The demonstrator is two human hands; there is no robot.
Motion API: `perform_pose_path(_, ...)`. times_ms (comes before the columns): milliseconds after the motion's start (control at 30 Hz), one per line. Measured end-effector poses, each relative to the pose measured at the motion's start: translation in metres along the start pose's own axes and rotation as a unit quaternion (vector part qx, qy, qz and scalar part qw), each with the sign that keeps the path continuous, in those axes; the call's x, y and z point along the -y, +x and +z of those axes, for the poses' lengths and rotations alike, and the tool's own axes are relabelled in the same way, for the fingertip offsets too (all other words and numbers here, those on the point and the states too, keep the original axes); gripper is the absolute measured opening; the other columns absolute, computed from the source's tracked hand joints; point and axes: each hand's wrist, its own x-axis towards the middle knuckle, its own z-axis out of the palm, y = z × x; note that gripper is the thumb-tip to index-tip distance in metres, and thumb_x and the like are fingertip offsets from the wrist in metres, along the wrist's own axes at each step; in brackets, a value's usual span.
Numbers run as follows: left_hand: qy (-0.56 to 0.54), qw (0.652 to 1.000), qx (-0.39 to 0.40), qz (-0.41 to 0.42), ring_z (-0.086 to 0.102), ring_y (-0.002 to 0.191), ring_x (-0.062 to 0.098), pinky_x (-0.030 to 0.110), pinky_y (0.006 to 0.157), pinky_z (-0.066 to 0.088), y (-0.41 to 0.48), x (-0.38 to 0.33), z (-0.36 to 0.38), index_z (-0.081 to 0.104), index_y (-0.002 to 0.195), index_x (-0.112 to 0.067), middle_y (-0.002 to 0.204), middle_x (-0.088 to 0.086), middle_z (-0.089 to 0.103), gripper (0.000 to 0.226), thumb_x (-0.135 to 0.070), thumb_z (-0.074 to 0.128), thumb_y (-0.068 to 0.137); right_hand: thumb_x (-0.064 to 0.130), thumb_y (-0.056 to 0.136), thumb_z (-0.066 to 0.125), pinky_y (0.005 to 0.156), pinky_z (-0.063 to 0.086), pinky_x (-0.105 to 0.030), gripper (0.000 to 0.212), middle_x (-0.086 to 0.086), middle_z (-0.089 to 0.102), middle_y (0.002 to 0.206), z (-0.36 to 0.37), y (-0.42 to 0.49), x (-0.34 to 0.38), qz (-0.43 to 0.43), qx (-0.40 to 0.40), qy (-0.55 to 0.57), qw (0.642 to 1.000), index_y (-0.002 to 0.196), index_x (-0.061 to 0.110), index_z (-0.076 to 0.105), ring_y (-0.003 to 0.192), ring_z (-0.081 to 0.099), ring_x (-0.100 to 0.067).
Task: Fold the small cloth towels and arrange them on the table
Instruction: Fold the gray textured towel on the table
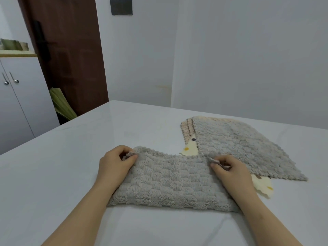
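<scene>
A grey fluffy towel (170,181) lies folded in half on the white table (71,166) in front of me. My left hand (115,164) pinches its far left corner. My right hand (229,169) pinches its far right corner. Both corners are doubled layers held between thumb and fingers. Behind and to the right lies a pile of unfolded towels: a second grey towel (243,148) on top, a cream dotted towel (190,148) under it, and a beige towel (187,128) at the bottom, mostly hidden.
The table's far edge runs from the left to the back right, near a white wall (230,59). A brown door (71,50) and a white cabinet (23,96) stand beyond the left side.
</scene>
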Motion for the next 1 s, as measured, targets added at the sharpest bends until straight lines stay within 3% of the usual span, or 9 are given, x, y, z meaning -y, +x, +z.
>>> perform_pose_path(200, -0.276, 0.954, 0.023, -0.111, 0.061, 0.080, 0.018, 0.029, 0.071, 0.050, 0.003, -0.008, -0.006, 0.064, 0.078, -0.016, 0.087, 0.000, 0.064, 0.011, -0.006, 0.066, 0.081, 0.016, 0.085, 0.063, 0.059, 0.040, -0.019, 0.022, 0.008, 0.065, 0.069, -0.012, -0.003, 0.006, -0.002, -0.065, 0.140, 0.988, 0.069, 0.031, 0.063, 0.067, 0.056, -0.014)
perform_pose_path(333, -0.399, 0.893, 0.113, -0.177, 0.066, 0.057, 0.014, 0.024, 0.049, 0.055, 0.001, -0.012, -0.010, 0.060, 0.076, -0.015, 0.064, 0.000, 0.068, 0.016, -0.002, 0.057, 0.086, 0.011, 0.083, 0.064, 0.067, 0.043, -0.015, 0.022, 0.021, 0.068, 0.062, -0.016, 0.000, 0.004, 0.013, -0.082, 0.244, 0.966, 0.070, 0.028, 0.066, 0.073, 0.059, -0.002)
perform_pose_path(433, -0.400, 0.892, 0.117, -0.174, 0.067, 0.055, 0.012, 0.022, 0.046, 0.054, 0.003, -0.012, -0.009, 0.060, 0.075, -0.013, 0.064, 0.002, 0.068, 0.016, -0.001, 0.056, 0.086, 0.011, 0.082, 0.065, 0.060, 0.045, -0.003, 0.025, 0.023, 0.067, 0.063, -0.015, 0.004, 0.000, 0.016, -0.086, 0.266, 0.960, 0.062, 0.026, 0.070, 0.065, 0.060, 0.007)
perform_pose_path(500, -0.385, 0.905, 0.082, -0.159, 0.067, 0.060, 0.013, 0.022, 0.050, 0.056, 0.006, -0.011, -0.008, 0.063, 0.076, -0.011, 0.075, 0.005, 0.067, 0.014, -0.001, 0.058, 0.084, 0.011, 0.083, 0.064, 0.062, 0.047, -0.007, 0.023, 0.014, 0.068, 0.064, -0.014, 0.005, -0.001, 0.019, -0.088, 0.280, 0.956, 0.064, 0.024, 0.069, 0.067, 0.060, 0.003)
perform_pose_path(567, -0.383, 0.910, 0.055, -0.150, 0.065, 0.067, 0.013, 0.026, 0.062, 0.057, 0.009, -0.008, -0.010, 0.063, 0.076, -0.009, 0.084, 0.005, 0.066, 0.012, 0.000, 0.060, 0.082, 0.010, 0.084, 0.063, 0.062, 0.047, -0.011, 0.020, 0.013, 0.066, 0.065, -0.013, 0.007, -0.003, 0.022, -0.096, 0.296, 0.950, 0.069, 0.022, 0.065, 0.067, 0.059, 0.000)
perform_pose_path(633, -0.379, 0.913, 0.053, -0.143, 0.058, 0.074, 0.013, 0.027, 0.073, 0.047, 0.013, -0.006, -0.013, 0.066, 0.071, -0.009, 0.085, -0.002, 0.068, 0.013, 0.002, 0.063, 0.077, 0.010, 0.083, 0.064, 0.057, 0.046, -0.005, 0.022, 0.018, 0.065, 0.058, -0.013, 0.010, -0.008, 0.026, -0.105, 0.314, 0.943, 0.066, 0.024, 0.066, 0.059, 0.057, 0.007)
perform_pose_path(733, -0.374, 0.912, 0.079, -0.147, 0.048, 0.047, 0.006, 0.017, 0.048, 0.040, 0.015, -0.005, -0.017, 0.066, 0.058, -0.013, 0.053, -0.006, 0.061, 0.023, 0.003, 0.064, 0.074, 0.010, 0.081, 0.065, 0.060, 0.049, -0.009, 0.027, 0.018, 0.066, 0.058, -0.016, 0.014, -0.011, 0.029, -0.103, 0.350, 0.931, 0.060, 0.025, 0.070, 0.062, 0.059, 0.004)
perform_pose_path(800, -0.378, 0.908, 0.098, -0.154, 0.044, 0.034, 0.001, 0.012, 0.033, 0.033, 0.014, -0.006, -0.018, 0.061, 0.064, -0.011, 0.047, -0.005, 0.057, 0.024, 0.007, 0.058, 0.080, 0.005, 0.082, 0.064, 0.056, 0.049, -0.008, 0.026, 0.016, 0.066, 0.057, -0.018, 0.016, -0.009, 0.016, -0.095, 0.370, 0.924, 0.062, 0.022, 0.068, 0.058, 0.059, 0.005)
perform_pose_path(1000, -0.371, 0.908, 0.108, -0.160, 0.059, 0.056, 0.010, 0.025, 0.049, 0.047, 0.011, -0.005, -0.014, 0.068, 0.056, -0.018, 0.060, -0.002, 0.065, 0.032, 0.006, 0.061, 0.076, 0.004, 0.079, 0.065, 0.054, 0.047, -0.010, 0.035, 0.014, 0.064, 0.054, -0.016, 0.017, -0.012, 0.014, -0.074, 0.370, 0.926, 0.054, 0.028, 0.070, 0.058, 0.057, 0.000)
